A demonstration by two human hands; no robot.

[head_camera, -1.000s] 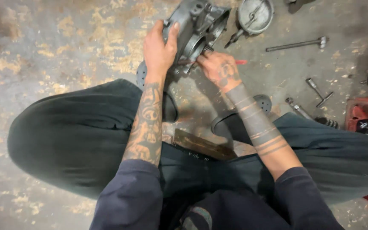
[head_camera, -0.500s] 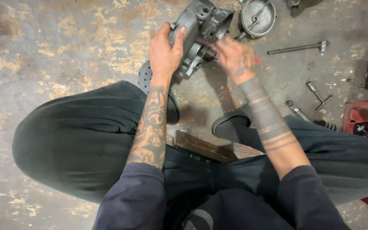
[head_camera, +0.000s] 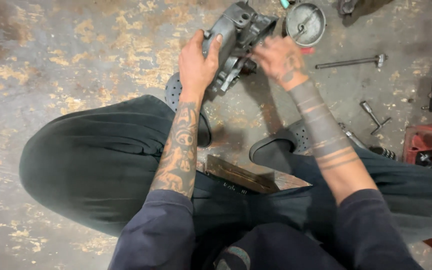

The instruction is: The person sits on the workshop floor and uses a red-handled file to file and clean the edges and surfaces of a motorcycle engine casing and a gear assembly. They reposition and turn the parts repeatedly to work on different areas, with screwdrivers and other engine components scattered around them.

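The left hand (head_camera: 196, 65) has its grip clamped on a grey metal engine part (head_camera: 236, 37), held up over the floor (head_camera: 76, 60). The right hand (head_camera: 281, 57) touches the part; it is blurry, so I cannot tell its grip. A round metal bowl (head_camera: 304, 23) sits nearby.

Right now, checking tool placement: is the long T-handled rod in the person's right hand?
No, the T-handled rod lies on the floor, apart from the right hand.

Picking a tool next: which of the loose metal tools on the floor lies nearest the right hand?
The long straight rod tool, right of the right hand; the small T-shaped tool lies lower, farther away.
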